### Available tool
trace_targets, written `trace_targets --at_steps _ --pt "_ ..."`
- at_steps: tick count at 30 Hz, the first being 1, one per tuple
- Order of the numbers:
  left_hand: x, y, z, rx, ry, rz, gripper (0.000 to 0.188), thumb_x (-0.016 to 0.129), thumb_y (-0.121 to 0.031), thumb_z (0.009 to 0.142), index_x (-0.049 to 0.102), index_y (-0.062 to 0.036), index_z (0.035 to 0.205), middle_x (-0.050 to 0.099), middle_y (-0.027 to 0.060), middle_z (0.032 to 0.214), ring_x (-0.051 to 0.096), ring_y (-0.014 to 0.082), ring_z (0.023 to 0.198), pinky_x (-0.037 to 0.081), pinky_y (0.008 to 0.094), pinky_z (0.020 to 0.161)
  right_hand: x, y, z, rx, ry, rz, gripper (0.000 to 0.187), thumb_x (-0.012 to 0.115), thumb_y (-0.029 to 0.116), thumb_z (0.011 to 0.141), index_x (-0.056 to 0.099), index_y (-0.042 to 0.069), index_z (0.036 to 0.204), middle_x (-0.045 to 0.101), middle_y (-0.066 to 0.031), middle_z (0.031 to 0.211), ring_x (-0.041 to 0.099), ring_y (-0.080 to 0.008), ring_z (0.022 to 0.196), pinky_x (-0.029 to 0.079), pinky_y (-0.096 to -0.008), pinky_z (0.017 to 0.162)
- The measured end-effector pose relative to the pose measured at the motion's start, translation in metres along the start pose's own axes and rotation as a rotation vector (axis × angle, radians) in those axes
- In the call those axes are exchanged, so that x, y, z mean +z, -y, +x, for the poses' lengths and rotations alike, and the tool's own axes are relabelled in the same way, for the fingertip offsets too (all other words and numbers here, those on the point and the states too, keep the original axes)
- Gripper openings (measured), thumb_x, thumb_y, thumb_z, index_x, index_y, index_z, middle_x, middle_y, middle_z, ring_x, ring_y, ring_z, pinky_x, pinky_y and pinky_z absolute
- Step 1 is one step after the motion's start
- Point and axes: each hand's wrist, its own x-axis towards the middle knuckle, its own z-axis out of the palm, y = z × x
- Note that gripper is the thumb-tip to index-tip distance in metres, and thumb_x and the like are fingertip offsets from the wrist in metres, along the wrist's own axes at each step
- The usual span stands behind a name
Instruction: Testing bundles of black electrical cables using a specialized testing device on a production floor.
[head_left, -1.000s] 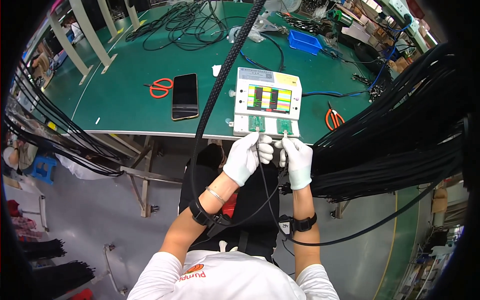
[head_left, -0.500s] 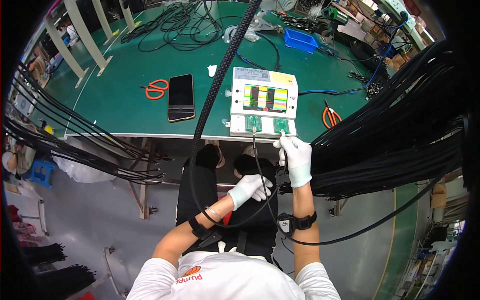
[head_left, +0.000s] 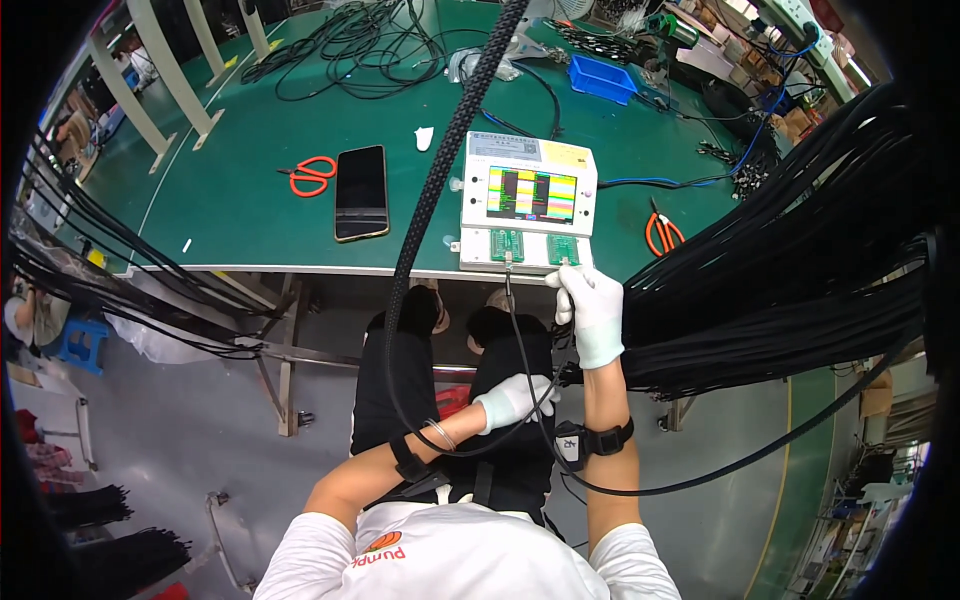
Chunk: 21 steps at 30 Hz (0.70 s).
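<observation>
At the table's front edge stands a white cable tester (head_left: pixel 528 200) with a lit, coloured screen and two small green circuit boards (head_left: pixel 507 244) on its front ledge. A black cable (head_left: pixel 514 300) is plugged into the left board. My right hand (head_left: pixel 594 312), in a white glove, pinches a cable plug (head_left: pixel 566 263) at the right board; whether it is fully seated I cannot tell. Over my lap, my gloved left hand (head_left: pixel 510 402) has its fingers curled round the black cable, partly hidden by it. A thick braided black cable (head_left: pixel 420 210) loops past both forearms.
Left of the tester lie a black phone (head_left: pixel 361 194) and orange-handled scissors (head_left: pixel 313 177); orange-handled snips (head_left: pixel 661 230) lie right. Dense black cables (head_left: pixel 790 270) hang at right, more (head_left: pixel 120 270) at left. Behind are a blue tray (head_left: pixel 601 80) and coiled cables (head_left: pixel 350 50).
My left hand has moved right and slightly down, its fingers closing at the cable. My right hand stays at the right board. The tester's screen colours have shifted a little.
</observation>
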Motion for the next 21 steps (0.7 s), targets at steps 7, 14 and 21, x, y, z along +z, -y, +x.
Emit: trace_targets --at_steps 7,14,21 --pt "0.059 -0.052 -0.023 0.995 -0.304 0.695 0.022 0.051 -0.010 0.091 0.059 0.0017 0.107 0.060 0.0212 0.094 0.061 0.0345 0.085 0.051 0.0358 0.078 -0.006 0.048 -0.025 -0.495 -0.189 -0.980 0.019 0.067 0.017 0.087 0.069 -0.002 0.088 0.064 -0.0089 0.066 0.060 -0.0178 0.053 0.049 -0.0259 0.054" --pt "-0.040 -0.145 -0.106 1.249 -0.798 -0.798 0.035 0.042 -0.022 0.100 0.047 0.0028 0.125 0.055 0.0170 0.114 0.059 0.0208 0.094 0.051 0.0346 0.081 -0.037 0.295 -0.125 -1.565 -0.966 -1.562 0.033 0.074 0.013 0.080 0.069 0.012 0.113 0.065 -0.0028 0.092 0.061 -0.0119 0.077 0.051 -0.0246 0.065" --pt "-0.027 -0.155 -0.072 0.982 -0.112 -0.644 0.044 0.043 -0.029 0.101 0.047 0.0021 0.132 0.059 0.0137 0.112 0.058 0.0224 0.098 0.048 0.0334 0.089 -0.034 0.340 -0.105 -1.491 -1.127 -1.942 0.027 0.071 0.019 0.085 0.071 0.018 0.111 0.066 -0.0030 0.090 0.062 -0.0138 0.085 0.052 -0.0253 0.076"
